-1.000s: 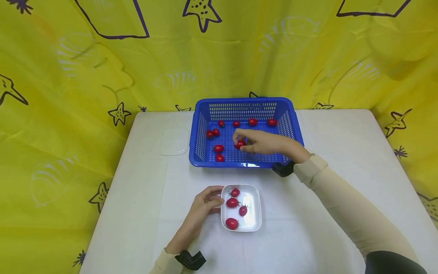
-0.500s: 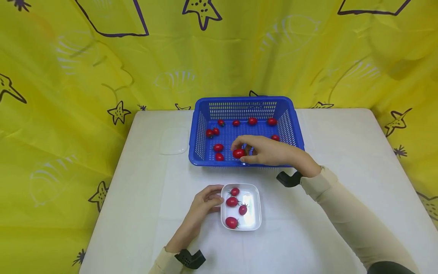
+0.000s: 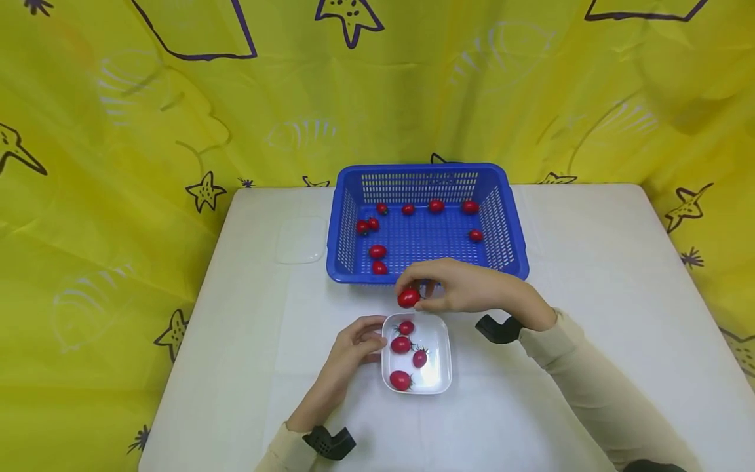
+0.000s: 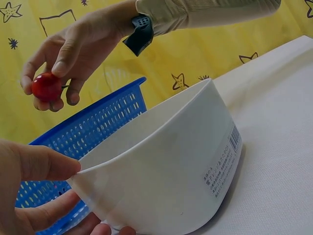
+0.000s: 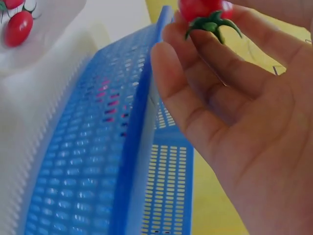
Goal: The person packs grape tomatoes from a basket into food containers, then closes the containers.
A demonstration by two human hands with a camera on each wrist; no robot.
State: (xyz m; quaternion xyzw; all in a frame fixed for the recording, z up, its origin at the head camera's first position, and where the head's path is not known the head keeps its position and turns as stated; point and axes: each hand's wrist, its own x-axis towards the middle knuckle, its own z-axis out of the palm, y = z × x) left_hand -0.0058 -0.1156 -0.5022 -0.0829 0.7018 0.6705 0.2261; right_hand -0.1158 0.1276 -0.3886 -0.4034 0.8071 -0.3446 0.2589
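Observation:
My right hand (image 3: 457, 285) pinches a red cherry tomato (image 3: 408, 298) between thumb and fingers, in the air between the blue basket and the white container. In the right wrist view the held tomato's green calyx (image 5: 213, 24) faces the camera. My left hand (image 3: 358, 347) holds the left wall of the square white container (image 3: 439, 387), thumb at the rim and fingers lower down outside, as the left wrist view shows. Inside the container lie several cherry tomatoes (image 3: 400, 380) with green stems. Behind it, the blue basket (image 3: 427, 278) holds several more tomatoes (image 3: 377, 252).
A translucent square lid (image 3: 301, 240) lies on the white table (image 3: 248, 314), left of the basket. A yellow patterned curtain (image 3: 377, 98) hangs behind the table and at both sides. The basket's raised front rim stands just behind my right hand.
My right hand has lifted the tomato out of the basket and brought it toward me, close to the container's far rim. My left hand has stayed on the container.

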